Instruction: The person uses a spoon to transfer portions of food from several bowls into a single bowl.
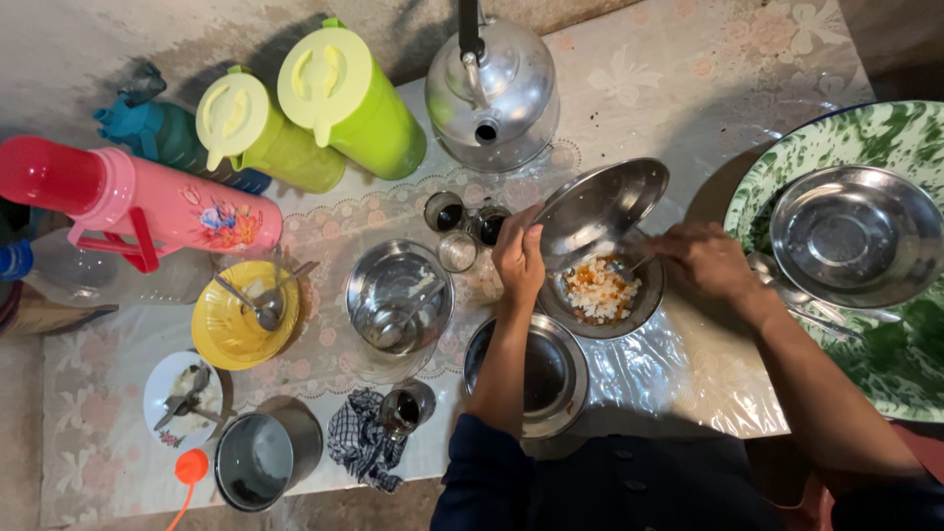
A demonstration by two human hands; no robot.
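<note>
Nearest, an empty steel plate [531, 379] sits at six o'clock. Beyond it, the left hand [518, 258] grips the tilted lid [598, 208], exposing the rice bowl [602, 293]; the right hand's [703, 258] fingers pinch a spoon [629, 265] into it. A kettle [494, 93] stands at twelve o'clock.

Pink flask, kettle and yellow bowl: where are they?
Pink flask [197, 211], head view, on the flowered side of its body.
Kettle [501, 88], head view, on its shiny rounded top.
Yellow bowl [224, 329], head view, on its bare inner wall.
</note>
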